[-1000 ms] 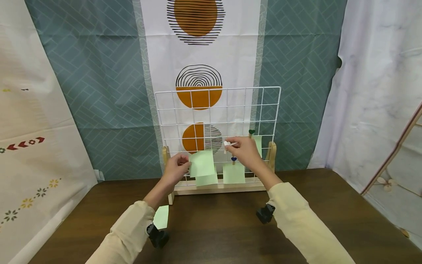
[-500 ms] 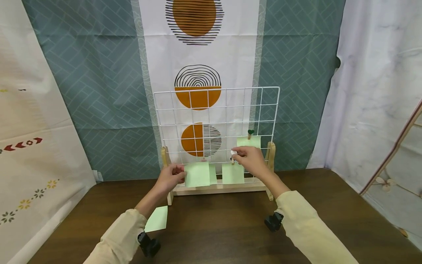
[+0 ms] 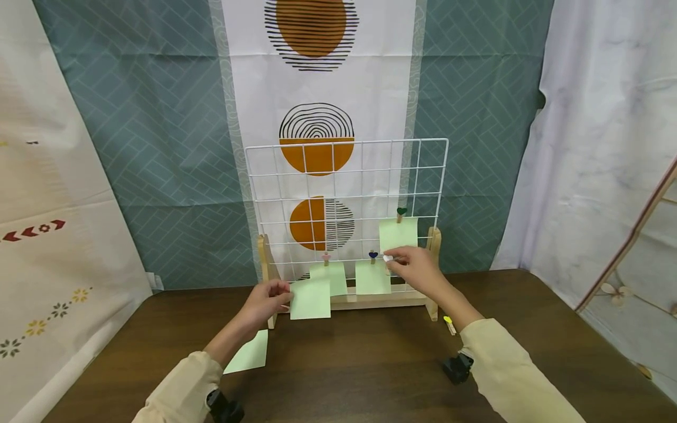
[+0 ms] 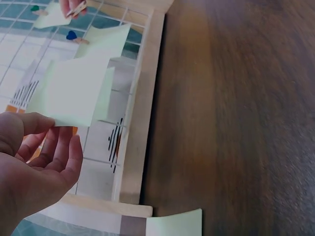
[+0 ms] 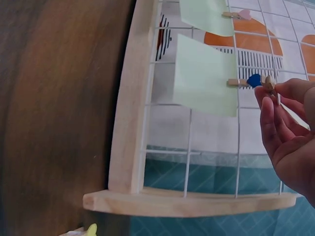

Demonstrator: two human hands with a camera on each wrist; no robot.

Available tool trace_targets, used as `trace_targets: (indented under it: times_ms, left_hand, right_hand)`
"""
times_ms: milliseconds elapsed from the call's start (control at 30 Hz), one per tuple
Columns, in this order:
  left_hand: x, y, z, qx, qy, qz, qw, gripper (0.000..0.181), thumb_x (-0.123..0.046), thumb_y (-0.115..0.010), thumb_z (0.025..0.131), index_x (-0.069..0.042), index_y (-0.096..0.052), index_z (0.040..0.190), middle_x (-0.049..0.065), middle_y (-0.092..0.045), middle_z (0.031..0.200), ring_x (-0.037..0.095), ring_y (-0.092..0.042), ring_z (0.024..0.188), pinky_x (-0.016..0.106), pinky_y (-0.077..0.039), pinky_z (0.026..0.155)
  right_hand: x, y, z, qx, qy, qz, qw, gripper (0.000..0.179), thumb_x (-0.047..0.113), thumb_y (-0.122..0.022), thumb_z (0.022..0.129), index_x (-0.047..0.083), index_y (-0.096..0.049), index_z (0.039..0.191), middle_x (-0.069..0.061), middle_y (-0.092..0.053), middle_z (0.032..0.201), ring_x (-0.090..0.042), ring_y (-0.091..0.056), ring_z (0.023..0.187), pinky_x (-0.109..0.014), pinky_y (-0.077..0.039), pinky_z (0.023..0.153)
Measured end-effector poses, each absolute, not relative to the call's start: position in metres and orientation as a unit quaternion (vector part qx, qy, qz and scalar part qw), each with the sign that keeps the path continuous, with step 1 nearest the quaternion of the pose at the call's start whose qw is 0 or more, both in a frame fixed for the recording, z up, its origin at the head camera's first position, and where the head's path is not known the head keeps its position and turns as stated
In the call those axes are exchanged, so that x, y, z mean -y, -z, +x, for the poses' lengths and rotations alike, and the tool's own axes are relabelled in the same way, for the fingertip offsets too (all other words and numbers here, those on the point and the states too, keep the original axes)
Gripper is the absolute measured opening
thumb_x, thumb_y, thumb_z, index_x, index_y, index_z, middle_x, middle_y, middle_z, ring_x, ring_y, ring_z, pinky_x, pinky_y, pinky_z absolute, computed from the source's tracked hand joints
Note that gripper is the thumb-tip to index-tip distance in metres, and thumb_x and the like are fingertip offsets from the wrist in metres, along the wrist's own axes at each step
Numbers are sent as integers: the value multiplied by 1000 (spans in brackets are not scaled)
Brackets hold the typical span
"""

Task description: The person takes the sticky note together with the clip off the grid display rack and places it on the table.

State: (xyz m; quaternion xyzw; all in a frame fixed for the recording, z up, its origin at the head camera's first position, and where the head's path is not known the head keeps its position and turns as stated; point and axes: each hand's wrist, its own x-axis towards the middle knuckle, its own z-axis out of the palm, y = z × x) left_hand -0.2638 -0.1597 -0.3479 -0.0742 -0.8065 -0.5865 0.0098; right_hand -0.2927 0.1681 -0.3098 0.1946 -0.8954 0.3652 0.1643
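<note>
Left hand [image 3: 262,302] is pinching a green note [image 3: 311,301] before the grid's [image 3: 362,143] lower left; right hand [image 3: 420,270] is gripping a white-heart clip [image 3: 388,259] before its lower right. Note-hanging is apparently proceeding — next move is probably calling for aligning note against grid.

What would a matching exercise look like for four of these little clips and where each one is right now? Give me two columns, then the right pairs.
Clips
1. green heart clip
2. white heart clip
3. yellow clip
4. pink heart clip

Places
A. lying on the table
B. at the top of the partly covered sheet, behind the held sheet
C. pinched in the right hand
D. at the top of the highest sheet

Right pairs: 1-D, 2-C, 3-A, 4-B
</note>
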Motion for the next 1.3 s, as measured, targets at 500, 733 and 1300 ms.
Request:
trace_targets:
  times_ms: [500,733,1300]
  left_hand:
    - [171,376,-256,814,578,-59,-8,6,3,-58,91,7,-58,97,9,-56,87,24,-58,80,45,-54,78]
    - [178,386,-253,817,574,-56,-6,8,4,-59,90,8,-58,97,9,-56,85,22,-57,78,43,-54,75]
    - [188,401,-246,830,553,-55,-32,9,2,-61,90,7,-58,97,8,-57,84,21,-56,77,37,-53,70]
  right_hand:
    - [-198,336,-279,899,-369,198,130,23,5,-63,91,-4,-69,111,-19,-68,106,-28,-66,83,-35,-51,63]
    - [-212,345,-277,905,-365,180,125,20,7,-66,90,-2,-71,108,-18,-68,105,-35,-66,95,-44,-55,74]
    - [-245,360,-271,907,-386,143,91,18,8,-66,91,-4,-69,104,-15,-69,97,-27,-67,80,-31,-55,62]
